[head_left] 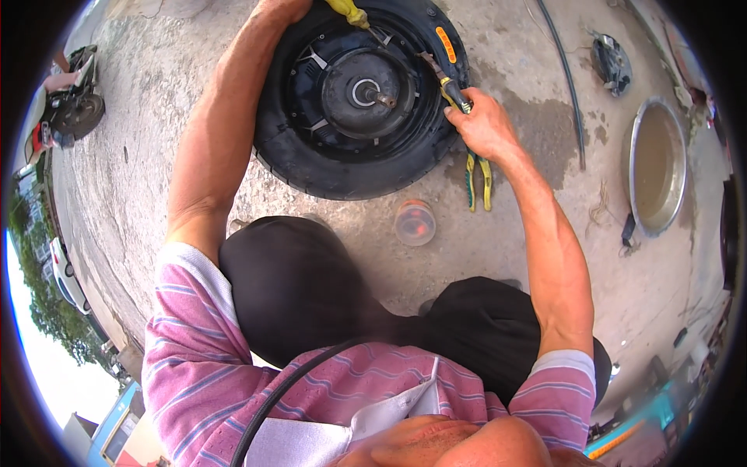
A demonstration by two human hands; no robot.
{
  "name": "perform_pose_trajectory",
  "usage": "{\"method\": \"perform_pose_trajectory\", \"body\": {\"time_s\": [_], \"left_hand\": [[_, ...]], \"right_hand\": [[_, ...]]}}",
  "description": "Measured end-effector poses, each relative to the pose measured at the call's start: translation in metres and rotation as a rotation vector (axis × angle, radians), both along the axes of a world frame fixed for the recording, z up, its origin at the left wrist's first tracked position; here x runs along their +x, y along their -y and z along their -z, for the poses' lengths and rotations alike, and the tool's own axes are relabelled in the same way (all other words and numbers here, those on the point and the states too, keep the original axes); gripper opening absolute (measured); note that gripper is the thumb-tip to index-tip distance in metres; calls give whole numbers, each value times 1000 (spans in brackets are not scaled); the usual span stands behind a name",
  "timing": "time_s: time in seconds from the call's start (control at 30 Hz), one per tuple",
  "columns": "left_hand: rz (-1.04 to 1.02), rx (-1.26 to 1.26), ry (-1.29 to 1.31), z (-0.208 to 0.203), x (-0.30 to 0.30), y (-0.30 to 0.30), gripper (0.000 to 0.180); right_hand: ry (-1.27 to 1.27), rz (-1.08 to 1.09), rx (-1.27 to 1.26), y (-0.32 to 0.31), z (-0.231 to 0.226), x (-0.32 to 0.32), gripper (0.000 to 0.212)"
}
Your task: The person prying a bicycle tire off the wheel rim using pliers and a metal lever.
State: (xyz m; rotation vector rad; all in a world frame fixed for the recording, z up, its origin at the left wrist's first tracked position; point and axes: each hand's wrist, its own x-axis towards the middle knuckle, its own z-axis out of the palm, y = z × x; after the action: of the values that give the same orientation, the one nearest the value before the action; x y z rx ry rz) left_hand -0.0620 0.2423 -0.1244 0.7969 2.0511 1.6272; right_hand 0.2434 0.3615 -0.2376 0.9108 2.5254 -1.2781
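A black tyre on a hub-motor wheel (354, 180) lies flat on the ground, its threaded axle (377, 97) pointing up. My right hand (484, 124) is closed round a hand tool with a black-and-yellow grip (454, 92). That tool's metal end reaches the gap between tyre and rim. At the far side, a yellow-handled screwdriver (350, 13) slants down to the rim. My left hand (286, 8) is close to its handle, but the picture's top edge cuts off the fingers. Pliers with green-and-yellow handles (478, 183) lie below my right wrist, their jaws hidden.
A small clear tub (415, 223) with orange contents stands between the wheel and my knees. To the right are a black hose (572, 93), a metal basin (657, 167) of murky water and a dark round part (611, 64). A motorbike (76, 115) is at far left.
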Motion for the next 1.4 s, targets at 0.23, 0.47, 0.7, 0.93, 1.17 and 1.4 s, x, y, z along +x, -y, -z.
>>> {"method": "perform_pose_trajectory", "body": {"time_s": [0.23,0.47,0.7,0.93,1.17,1.4], "left_hand": [[4,37,46,-3,-2,5,24],[2,25,30,-3,-5,6,24],[6,5,12,-4,-6,6,24],[-1,40,70,-5,-4,6,25],[37,36,70,-7,-2,4,24],[28,83,77,-6,-11,17,24]], "right_hand": [[-22,32,-164,-5,17,2,50],[-77,47,-255,-7,28,5,49],[-65,48,-328,-10,26,7,47],[-60,46,-354,-12,18,7,41],[-40,38,-332,-14,9,7,40],[-89,56,-414,-11,12,7,37]]}}
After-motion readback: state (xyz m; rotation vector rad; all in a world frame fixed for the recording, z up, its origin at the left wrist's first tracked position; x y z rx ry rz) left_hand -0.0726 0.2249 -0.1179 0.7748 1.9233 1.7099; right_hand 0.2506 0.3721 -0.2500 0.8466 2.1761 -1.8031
